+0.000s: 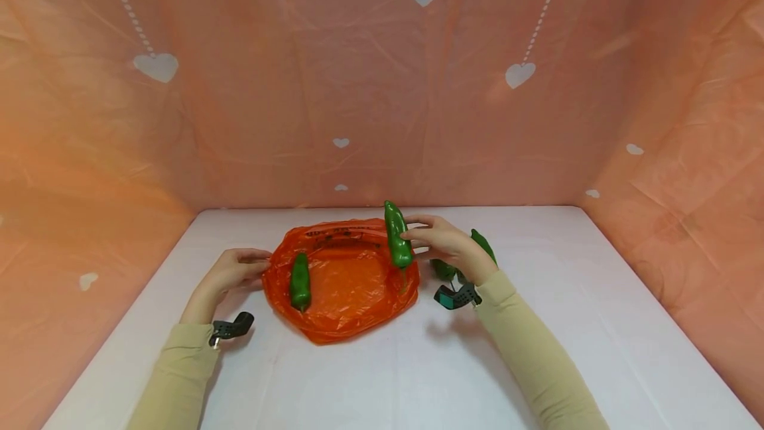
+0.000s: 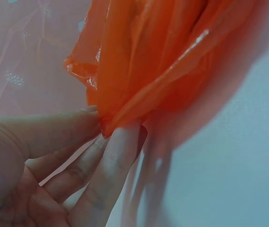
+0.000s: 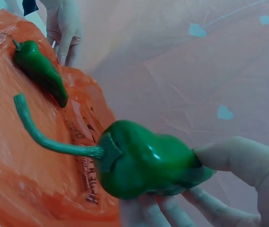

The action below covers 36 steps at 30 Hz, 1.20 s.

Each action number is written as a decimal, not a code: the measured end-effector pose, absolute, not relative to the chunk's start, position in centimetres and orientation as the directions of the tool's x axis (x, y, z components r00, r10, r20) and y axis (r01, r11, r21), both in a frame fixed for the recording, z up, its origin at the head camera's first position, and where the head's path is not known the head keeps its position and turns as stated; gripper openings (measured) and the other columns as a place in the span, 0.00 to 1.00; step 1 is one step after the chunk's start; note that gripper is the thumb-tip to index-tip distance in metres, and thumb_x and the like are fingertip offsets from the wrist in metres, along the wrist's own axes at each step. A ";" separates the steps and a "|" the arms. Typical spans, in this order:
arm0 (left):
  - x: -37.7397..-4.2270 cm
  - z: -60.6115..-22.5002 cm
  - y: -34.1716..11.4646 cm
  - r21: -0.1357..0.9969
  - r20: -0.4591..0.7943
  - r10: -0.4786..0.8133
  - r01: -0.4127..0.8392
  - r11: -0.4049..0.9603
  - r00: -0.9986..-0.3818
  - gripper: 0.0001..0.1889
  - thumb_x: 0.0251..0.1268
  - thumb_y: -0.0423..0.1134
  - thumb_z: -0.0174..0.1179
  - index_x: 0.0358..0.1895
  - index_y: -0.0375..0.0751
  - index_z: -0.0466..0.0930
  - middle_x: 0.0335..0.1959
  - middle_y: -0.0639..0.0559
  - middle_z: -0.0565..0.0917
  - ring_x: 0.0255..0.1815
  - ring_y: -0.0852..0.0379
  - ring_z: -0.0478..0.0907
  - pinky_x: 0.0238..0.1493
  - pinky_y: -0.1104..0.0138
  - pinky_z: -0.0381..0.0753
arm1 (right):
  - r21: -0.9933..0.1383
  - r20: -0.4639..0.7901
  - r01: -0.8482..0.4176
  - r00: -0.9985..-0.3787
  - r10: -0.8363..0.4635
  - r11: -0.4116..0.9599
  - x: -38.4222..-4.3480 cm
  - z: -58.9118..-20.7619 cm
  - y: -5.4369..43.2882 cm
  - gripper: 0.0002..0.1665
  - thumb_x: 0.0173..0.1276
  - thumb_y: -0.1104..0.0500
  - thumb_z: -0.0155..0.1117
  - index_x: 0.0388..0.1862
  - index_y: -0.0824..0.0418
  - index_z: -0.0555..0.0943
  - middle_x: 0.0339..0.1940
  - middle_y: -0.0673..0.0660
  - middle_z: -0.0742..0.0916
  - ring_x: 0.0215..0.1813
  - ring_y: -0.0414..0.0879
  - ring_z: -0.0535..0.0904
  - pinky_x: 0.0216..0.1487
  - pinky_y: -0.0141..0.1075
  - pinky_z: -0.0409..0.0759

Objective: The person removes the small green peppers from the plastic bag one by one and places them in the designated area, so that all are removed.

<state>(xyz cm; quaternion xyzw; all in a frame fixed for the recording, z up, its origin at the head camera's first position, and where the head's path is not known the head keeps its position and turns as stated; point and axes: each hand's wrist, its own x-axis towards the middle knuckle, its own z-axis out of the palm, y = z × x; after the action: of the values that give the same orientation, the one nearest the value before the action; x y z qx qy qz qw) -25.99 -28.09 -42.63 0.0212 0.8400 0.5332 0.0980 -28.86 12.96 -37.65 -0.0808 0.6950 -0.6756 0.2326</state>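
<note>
An orange-red plastic bag (image 1: 349,284) lies spread on the white table, its edge raised around it. My left hand (image 1: 239,267) pinches the bag's left edge; in the left wrist view the thumb and fingers (image 2: 115,165) meet on the gathered plastic. One green pepper (image 1: 300,283) lies in the bag's left part. Above the bag's right side my right hand (image 1: 444,242) holds another green pepper (image 1: 396,234), its stem pointing down. The right wrist view shows that pepper (image 3: 143,158) between thumb and fingers, with its curved stem toward the bag.
More green peppers (image 1: 482,244) lie on the table (image 1: 334,383) right of the bag, partly hidden behind the right hand and wrist. A pinkish-orange curtain (image 1: 358,98) with white hearts stands behind the table and along both sides.
</note>
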 end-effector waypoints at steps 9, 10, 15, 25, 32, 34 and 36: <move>-26.2 -42.6 -28.2 0.899 -0.139 0.148 -0.062 0.434 -0.979 0.24 0.71 0.36 0.55 0.62 0.22 0.67 0.53 0.29 0.77 0.41 0.49 0.83 0.43 0.59 0.84 | -0.982 -0.188 0.186 -0.894 -0.407 0.044 -28.9 -37.5 15.0 0.34 0.67 0.63 0.61 0.70 0.65 0.63 0.52 0.65 0.79 0.47 0.54 0.81 0.49 0.51 0.81; -26.2 -42.6 -28.2 0.899 -0.138 0.148 -0.061 0.434 -0.979 0.24 0.71 0.36 0.55 0.62 0.21 0.67 0.53 0.29 0.77 0.41 0.49 0.83 0.43 0.59 0.84 | -0.983 -0.183 0.179 -0.896 -0.404 0.047 -28.8 -37.5 15.2 0.34 0.67 0.63 0.61 0.70 0.66 0.63 0.52 0.65 0.80 0.46 0.54 0.81 0.49 0.51 0.81; -26.2 -42.7 -28.1 0.903 -0.134 0.152 -0.058 0.425 -0.979 0.24 0.70 0.35 0.55 0.62 0.21 0.67 0.52 0.29 0.78 0.41 0.49 0.83 0.42 0.59 0.84 | -0.986 -0.165 0.157 -0.902 -0.398 0.053 -28.8 -37.5 16.2 0.34 0.67 0.64 0.60 0.70 0.66 0.62 0.49 0.64 0.81 0.44 0.52 0.82 0.51 0.51 0.80; -26.2 -42.7 -28.1 0.905 -0.130 0.153 -0.055 0.422 -0.980 0.23 0.70 0.34 0.56 0.61 0.20 0.67 0.52 0.28 0.78 0.39 0.49 0.83 0.41 0.58 0.84 | -0.987 -0.160 0.156 -0.907 -0.390 0.042 -28.7 -37.3 17.9 0.35 0.67 0.64 0.61 0.71 0.65 0.62 0.53 0.63 0.79 0.48 0.54 0.80 0.53 0.52 0.78; -26.3 -42.8 -28.1 0.901 -0.127 0.150 -0.050 0.432 -0.980 0.23 0.70 0.36 0.56 0.60 0.21 0.69 0.51 0.30 0.79 0.39 0.49 0.84 0.41 0.59 0.84 | -0.987 -0.161 0.157 -0.914 -0.372 0.042 -28.5 -37.4 18.7 0.35 0.68 0.64 0.59 0.72 0.66 0.60 0.52 0.61 0.79 0.46 0.52 0.80 0.55 0.53 0.77; -26.3 -42.9 -28.1 0.902 -0.124 0.146 -0.050 0.429 -0.982 0.23 0.69 0.36 0.56 0.60 0.21 0.69 0.50 0.31 0.79 0.39 0.49 0.84 0.41 0.59 0.84 | -0.986 -0.163 0.161 -0.919 -0.360 0.037 -28.5 -37.4 18.9 0.35 0.68 0.64 0.59 0.72 0.66 0.61 0.49 0.60 0.80 0.44 0.51 0.80 0.55 0.53 0.77; -26.3 -42.9 -28.1 0.903 -0.118 0.149 -0.044 0.428 -0.982 0.22 0.69 0.35 0.56 0.59 0.20 0.69 0.49 0.31 0.80 0.39 0.50 0.84 0.41 0.60 0.84 | -0.986 -0.162 0.161 -0.921 -0.354 0.033 -28.5 -37.4 19.1 0.35 0.68 0.63 0.60 0.72 0.66 0.60 0.48 0.58 0.81 0.43 0.50 0.80 0.55 0.52 0.77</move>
<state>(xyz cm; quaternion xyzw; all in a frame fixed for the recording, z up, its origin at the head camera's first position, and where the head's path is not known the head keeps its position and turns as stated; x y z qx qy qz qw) -26.29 -28.15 -42.88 0.0312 0.8402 0.5339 0.0900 -28.54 19.09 -37.42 -0.0696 0.6943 -0.6917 0.1862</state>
